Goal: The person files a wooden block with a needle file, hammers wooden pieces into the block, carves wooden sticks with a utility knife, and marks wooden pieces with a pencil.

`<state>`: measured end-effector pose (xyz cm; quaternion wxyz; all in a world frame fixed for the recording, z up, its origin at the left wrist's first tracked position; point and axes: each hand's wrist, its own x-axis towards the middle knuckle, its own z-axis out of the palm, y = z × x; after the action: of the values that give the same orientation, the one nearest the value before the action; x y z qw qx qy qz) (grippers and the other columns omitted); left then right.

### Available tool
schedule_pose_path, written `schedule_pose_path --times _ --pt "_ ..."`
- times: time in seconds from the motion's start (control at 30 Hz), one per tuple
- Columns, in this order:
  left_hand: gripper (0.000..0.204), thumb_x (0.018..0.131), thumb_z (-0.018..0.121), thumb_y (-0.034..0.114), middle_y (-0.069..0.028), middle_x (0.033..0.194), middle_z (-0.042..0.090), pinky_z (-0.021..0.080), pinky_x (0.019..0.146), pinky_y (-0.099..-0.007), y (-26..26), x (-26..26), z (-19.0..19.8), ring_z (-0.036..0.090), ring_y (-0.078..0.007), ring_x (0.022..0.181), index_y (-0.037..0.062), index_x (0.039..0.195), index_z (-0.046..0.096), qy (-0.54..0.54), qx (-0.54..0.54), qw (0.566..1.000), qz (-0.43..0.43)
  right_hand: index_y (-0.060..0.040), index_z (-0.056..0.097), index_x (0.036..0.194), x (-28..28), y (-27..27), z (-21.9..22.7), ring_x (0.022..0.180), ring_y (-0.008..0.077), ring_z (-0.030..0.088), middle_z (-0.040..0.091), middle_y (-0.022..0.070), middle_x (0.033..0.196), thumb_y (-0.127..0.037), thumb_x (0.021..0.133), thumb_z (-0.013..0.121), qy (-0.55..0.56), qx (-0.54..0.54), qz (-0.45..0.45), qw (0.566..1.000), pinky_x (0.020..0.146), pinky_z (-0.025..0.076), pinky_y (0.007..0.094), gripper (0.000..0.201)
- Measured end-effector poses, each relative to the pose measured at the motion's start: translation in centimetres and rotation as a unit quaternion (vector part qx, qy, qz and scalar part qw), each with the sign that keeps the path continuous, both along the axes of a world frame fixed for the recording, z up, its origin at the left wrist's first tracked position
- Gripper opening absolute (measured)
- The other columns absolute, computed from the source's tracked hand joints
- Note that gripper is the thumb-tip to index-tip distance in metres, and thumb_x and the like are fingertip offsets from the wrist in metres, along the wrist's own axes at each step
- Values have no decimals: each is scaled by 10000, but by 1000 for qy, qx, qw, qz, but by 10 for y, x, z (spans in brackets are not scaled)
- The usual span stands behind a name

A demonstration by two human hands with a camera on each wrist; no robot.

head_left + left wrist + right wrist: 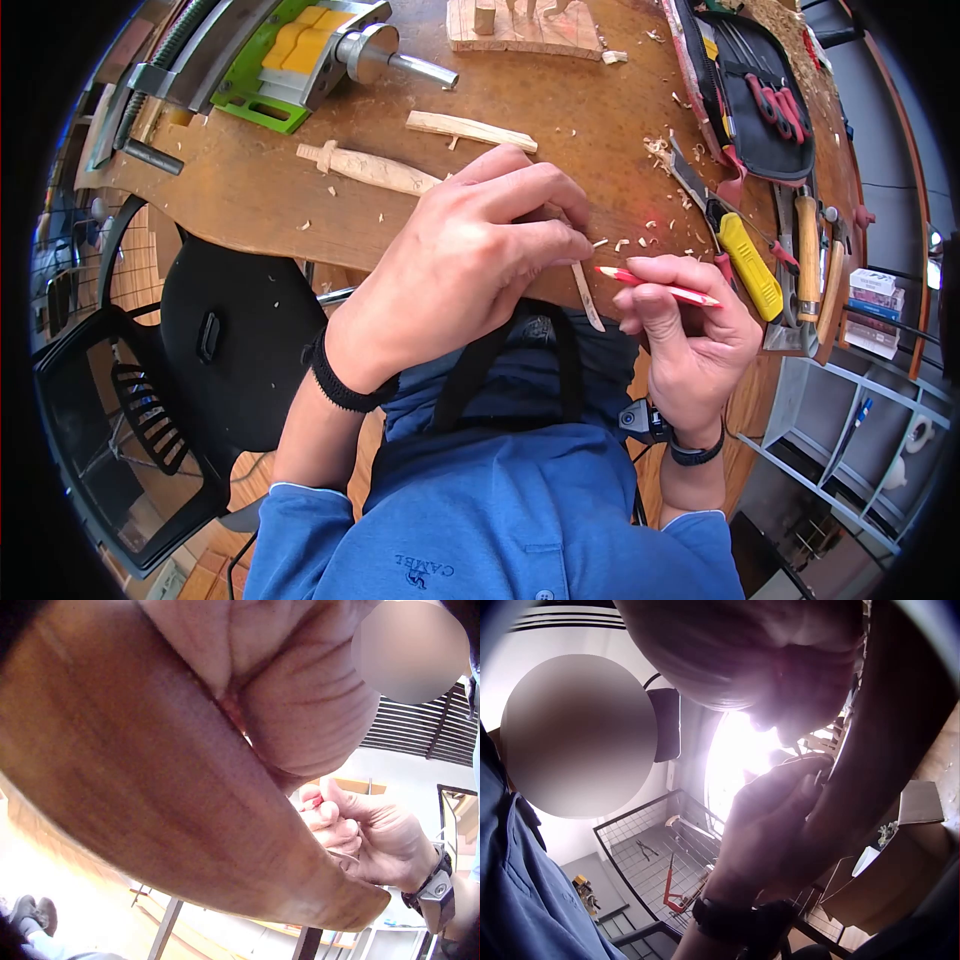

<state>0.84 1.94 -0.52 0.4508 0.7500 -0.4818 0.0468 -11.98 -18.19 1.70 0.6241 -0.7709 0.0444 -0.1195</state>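
Observation:
My left hand (480, 235) is over the table's front edge, thumb and fingertips together at the upper end of a thin pale wooden strip (588, 297). The strip's lower end hangs past the edge, over my lap. Facing it from the right, my right hand (690, 335) grips a red pencil (675, 290), its sharpened end pointing left towards the strip. In the left wrist view the right hand (382, 836) shows beyond the table edge, with a bit of red between its fingers. Behind the left hand lies a carved wooden knife shape (375, 168), partly hidden by it.
A split wood piece (470, 130) lies farther back. A green vise (300, 60) stands at the back left, a wooden board (525, 30) at the back. To the right are a yellow utility knife (748, 265), a tool case (760, 100) and wood shavings. A black chair (240, 330) stands left.

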Motion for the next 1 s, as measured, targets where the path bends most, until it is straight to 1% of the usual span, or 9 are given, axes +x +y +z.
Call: schedule_pose_path --times 0.03,0.1,0.2,0.27,0.4,0.5,0.77,0.9,1.0 --pt "244 787 770 -14 -50 1065 752 578 819 -400 0 0 0 692 -282 965 89 1001 826 -1 -2 1000 0 40 784 1157 0 2 0 805 108 726 785 89 983 -52 1005 808 16 20 -13 1000 713 581 236 179" --pt "250 783 768 -17 -52 1068 752 578 821 -403 0 0 -1 693 -283 966 90 1001 827 1 0 1000 0 52 748 1156 0 4 2 825 104 732 783 89 985 -49 1028 780 25 -7 -4 1000 730 593 242 166" --pt "263 773 766 -21 -54 1070 751 579 823 -406 1 0 0 693 -283 967 91 1003 827 3 4 1000 -1 53 712 1141 0 9 0 832 104 734 778 86 983 -51 1059 738 38 33 -6 999 746 596 247 135" --pt "271 765 766 -22 -54 1070 751 580 823 -406 1 0 0 693 -282 966 91 1004 827 5 5 1000 -3 49 680 1123 3 11 -5 843 104 734 768 81 970 -56 1077 698 -2 16 -5 1000 755 595 253 116" --pt "285 747 764 -29 -54 1068 752 580 819 -403 1 0 -1 688 -280 959 89 999 827 9 2 1000 -3 46 689 1109 6 9 -3 840 97 725 760 70 955 -49 1071 677 14 11 -3 1000 756 586 255 103" --pt "306 731 758 -45 -55 1071 752 581 817 -403 0 0 -2 685 -281 956 91 997 829 11 -2 1000 -3 41 700 1102 6 7 -2 822 97 716 752 69 940 -40 1059 677 32 -36 9 999 750 576 255 95" --pt "355 698 749 -69 -65 1080 759 583 817 -405 0 -1 -1 690 -289 968 94 1002 835 8 -13 1000 0 34 727 1053 7 4 -7 744 135 683 729 98 896 5 991 670 -19 -58 22 998 710 549 279 89" --pt "359 693 751 -70 -68 1075 761 584 820 -406 0 -1 -1 694 -292 978 93 1001 839 9 -9 1000 0 30 730 1042 7 4 -6 739 133 674 725 94 885 -2 1006 668 -29 -74 28 996 702 543 281 79" --pt "358 691 753 -69 -67 1073 760 585 820 -405 0 -1 -1 693 -289 975 92 999 840 8 -8 1000 1 27 731 1044 6 7 -5 736 136 675 720 90 874 -6 1020 666 8 -64 16 998 698 542 285 76"
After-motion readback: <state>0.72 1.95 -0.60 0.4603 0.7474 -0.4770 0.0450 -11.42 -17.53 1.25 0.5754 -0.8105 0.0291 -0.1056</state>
